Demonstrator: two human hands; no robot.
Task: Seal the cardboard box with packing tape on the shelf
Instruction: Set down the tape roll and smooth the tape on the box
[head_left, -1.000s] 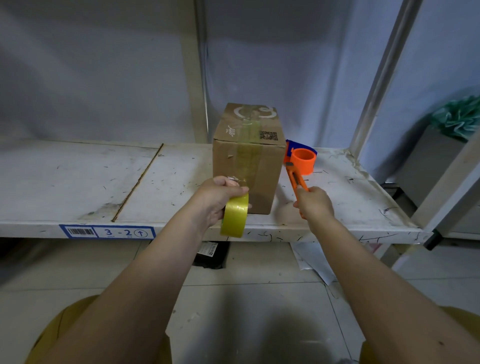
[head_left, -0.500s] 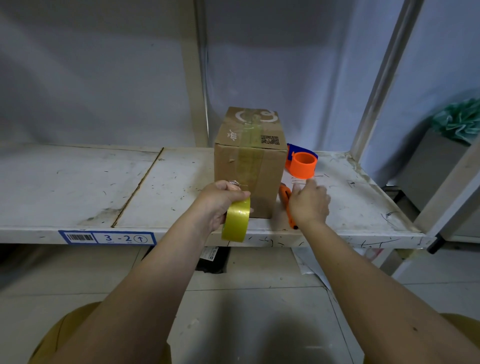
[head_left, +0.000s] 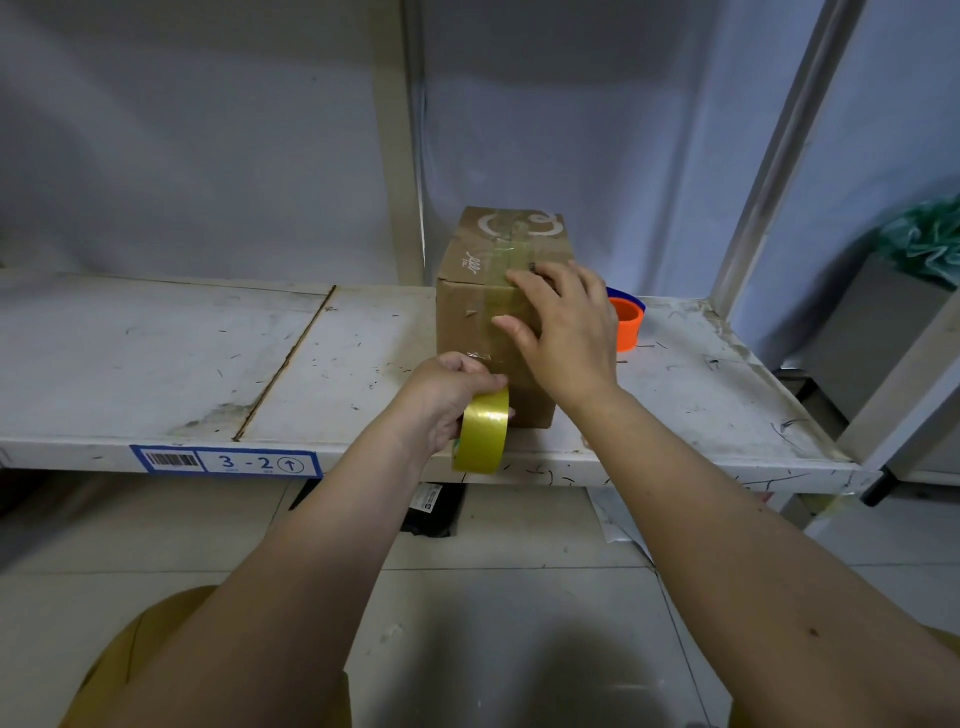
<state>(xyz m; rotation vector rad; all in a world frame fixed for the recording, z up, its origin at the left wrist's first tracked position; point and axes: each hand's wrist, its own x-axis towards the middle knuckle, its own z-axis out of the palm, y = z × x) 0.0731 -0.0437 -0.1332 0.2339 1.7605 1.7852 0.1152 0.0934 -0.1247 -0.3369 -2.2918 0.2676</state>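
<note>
Cardboard box (head_left: 480, 322) on shelf (head_left: 156, 364). Right hand (head_left: 563, 332), fingers spread, lies flat on the box front; left hand (head_left: 447, 397) grips tape roll (head_left: 482, 431) below it.

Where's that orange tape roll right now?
In the head view the orange tape roll sits on the white shelf, just right of the cardboard box and partly hidden behind the right hand that presses on the box.
</note>
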